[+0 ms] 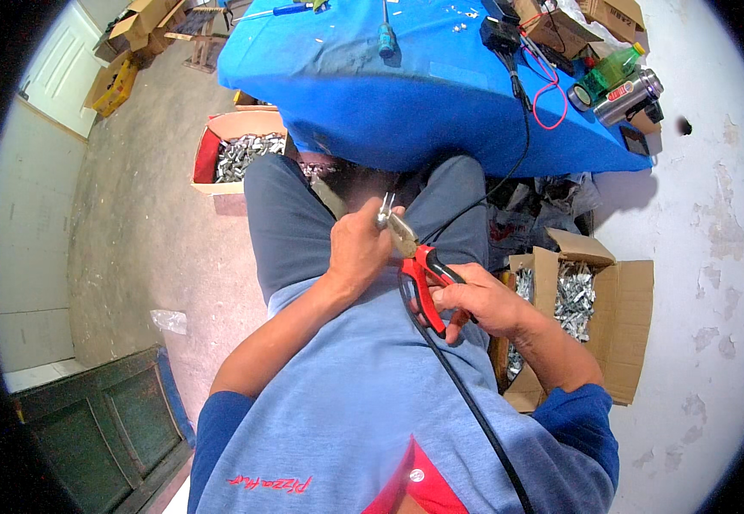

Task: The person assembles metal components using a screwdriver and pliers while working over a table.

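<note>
My left hand [360, 248] is closed on a small silvery metal part [385, 208] with two thin prongs pointing up. My right hand [483, 300] grips pliers [427, 295] with red and black handles, its fingers wrapped round them. The jaws of the pliers reach up to the metal part beside my left fingers; whether they bite on it I cannot tell. A black cable [466, 394] runs over my shirt to the pliers' area. Both hands are above my lap, between my knees.
Ahead stands a table with a blue cover [372, 111], bearing a screwdriver [386, 38], a steel flask [624, 98], a green bottle [616, 68] and red and black leads. Boxes of small metal parts stand at left [239, 184] and at right [633, 334]. A peeling wall [714, 274] rises at right.
</note>
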Tool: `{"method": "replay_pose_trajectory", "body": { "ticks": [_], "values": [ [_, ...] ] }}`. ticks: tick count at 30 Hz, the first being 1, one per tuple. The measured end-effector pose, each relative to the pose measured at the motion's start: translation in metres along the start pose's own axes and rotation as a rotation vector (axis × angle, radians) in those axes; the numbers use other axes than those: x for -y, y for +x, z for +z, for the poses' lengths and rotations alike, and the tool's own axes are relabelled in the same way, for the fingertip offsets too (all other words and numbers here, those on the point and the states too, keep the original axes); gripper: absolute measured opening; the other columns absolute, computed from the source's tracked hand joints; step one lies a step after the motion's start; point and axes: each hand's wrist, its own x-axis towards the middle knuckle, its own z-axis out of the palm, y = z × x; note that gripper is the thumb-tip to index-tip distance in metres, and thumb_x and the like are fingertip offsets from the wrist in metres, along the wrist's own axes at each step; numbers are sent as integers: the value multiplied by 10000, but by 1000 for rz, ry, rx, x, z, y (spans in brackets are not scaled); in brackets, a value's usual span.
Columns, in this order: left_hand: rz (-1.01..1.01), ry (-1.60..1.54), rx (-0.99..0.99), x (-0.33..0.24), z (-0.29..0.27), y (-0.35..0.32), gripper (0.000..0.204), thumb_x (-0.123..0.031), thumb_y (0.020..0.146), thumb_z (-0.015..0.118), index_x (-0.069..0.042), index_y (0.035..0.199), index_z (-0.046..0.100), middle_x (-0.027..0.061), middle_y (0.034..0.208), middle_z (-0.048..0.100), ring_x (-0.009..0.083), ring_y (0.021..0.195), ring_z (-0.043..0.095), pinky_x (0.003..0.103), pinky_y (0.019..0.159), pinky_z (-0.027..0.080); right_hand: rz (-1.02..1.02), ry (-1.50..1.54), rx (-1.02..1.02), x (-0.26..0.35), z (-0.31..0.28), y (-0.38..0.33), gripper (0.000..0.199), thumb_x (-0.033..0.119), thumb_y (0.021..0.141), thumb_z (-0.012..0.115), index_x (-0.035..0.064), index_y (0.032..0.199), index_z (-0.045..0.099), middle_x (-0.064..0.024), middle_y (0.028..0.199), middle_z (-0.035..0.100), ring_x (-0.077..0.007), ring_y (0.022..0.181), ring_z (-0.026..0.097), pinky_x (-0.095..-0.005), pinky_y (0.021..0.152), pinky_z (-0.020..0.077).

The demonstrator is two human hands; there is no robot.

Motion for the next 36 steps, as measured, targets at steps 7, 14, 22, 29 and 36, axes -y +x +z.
{"method": "replay_pose_trajectory", "body": {
  "ticks": [7,14,22,29,36],
  "values": [
    [28,27,3,1,-1,0,287,-249,903,664,-22,759,562,208,598,576,407,589,599,472,522,429,0,-22,-6,0,0,0,336,292,880,543,7,1047,611,-100,898,651,-162,765,626,-286,566,517],
    [34,5,7,4,1,-1,325,-292,921,655,-26,755,571,184,574,552,369,523,563,421,493,406,-5,-43,10,2,1,-1,324,283,901,539,-4,1037,604,-94,878,643,-154,736,622,-275,554,521],
    [27,8,-12,5,0,0,304,-263,911,665,-20,756,572,177,579,567,361,529,582,408,495,418,-4,-38,4,0,0,-3,348,285,881,542,-6,1058,611,-115,903,663,-165,759,636,-284,549,527],
    [26,58,6,5,-1,0,288,-255,905,669,-17,770,580,179,582,564,363,532,582,409,498,418,12,20,45,-7,-6,1,415,306,874,592,20,1175,587,-94,1016,651,-144,831,643,-259,509,546],
    [3,-15,25,3,-1,-1,313,-272,901,657,-32,735,544,213,612,586,431,615,604,502,538,430,15,47,38,-7,-6,1,419,294,865,596,1,1165,589,-105,1015,657,-150,833,645,-260,502,548]
  ]
}}
